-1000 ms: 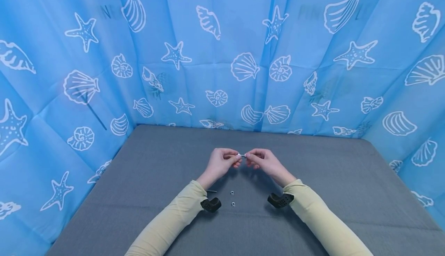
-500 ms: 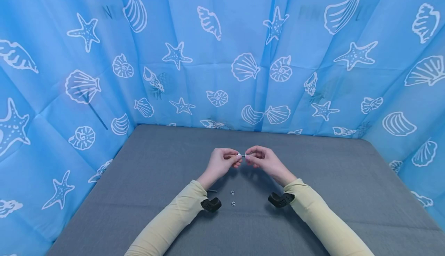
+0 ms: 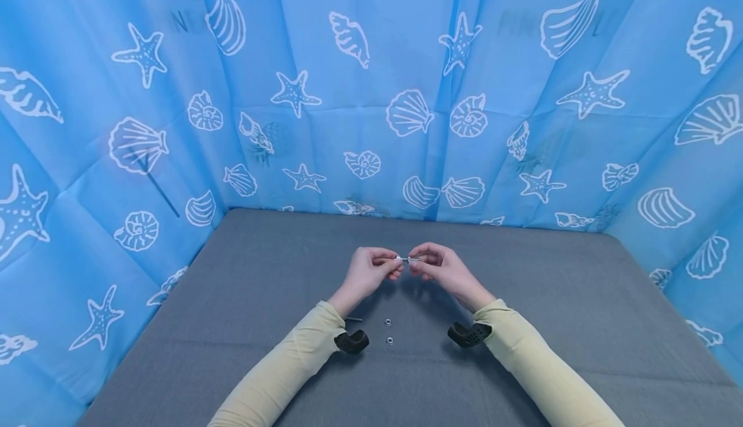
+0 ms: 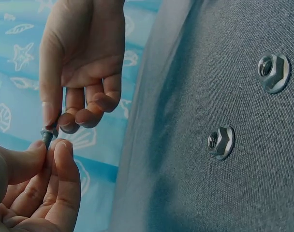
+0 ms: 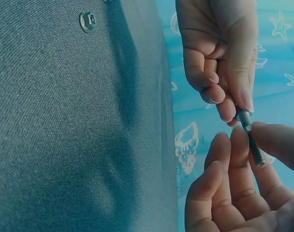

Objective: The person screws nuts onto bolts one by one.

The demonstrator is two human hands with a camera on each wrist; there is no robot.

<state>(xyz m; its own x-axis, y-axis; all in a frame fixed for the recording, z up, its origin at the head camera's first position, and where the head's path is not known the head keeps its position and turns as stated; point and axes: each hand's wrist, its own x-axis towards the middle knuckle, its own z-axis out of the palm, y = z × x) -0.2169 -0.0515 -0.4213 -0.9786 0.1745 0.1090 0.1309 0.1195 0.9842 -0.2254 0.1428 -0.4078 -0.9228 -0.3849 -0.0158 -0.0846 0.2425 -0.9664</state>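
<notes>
Above the far half of the table, my left hand [image 3: 371, 267] pinches the head end of a small metal bolt [image 5: 256, 150] between thumb and fingers. My right hand [image 3: 440, 268] faces it, thumb and fingertips pinching a nut [image 3: 409, 260] on the bolt's shank. The bolt lies roughly level between the hands, its threaded end passing between the right fingers in the right wrist view. Fingertips partly cover the nut and the bolt's head. Two flange nuts, one nearer [image 3: 390, 341] and one farther [image 3: 388, 322], lie on the table below the hands.
A thin metal rod, perhaps another bolt [image 3: 354, 319], lies beside the left sleeve, which partly hides it. Grey cloth covers the table [image 3: 522, 375]. Blue curtains [image 3: 371, 130] with white shell prints stand behind and at both sides.
The right fingers have shifted slightly upward around the nut, and more of the bolt's threaded end shows beyond it. The left hand stays nearly still.
</notes>
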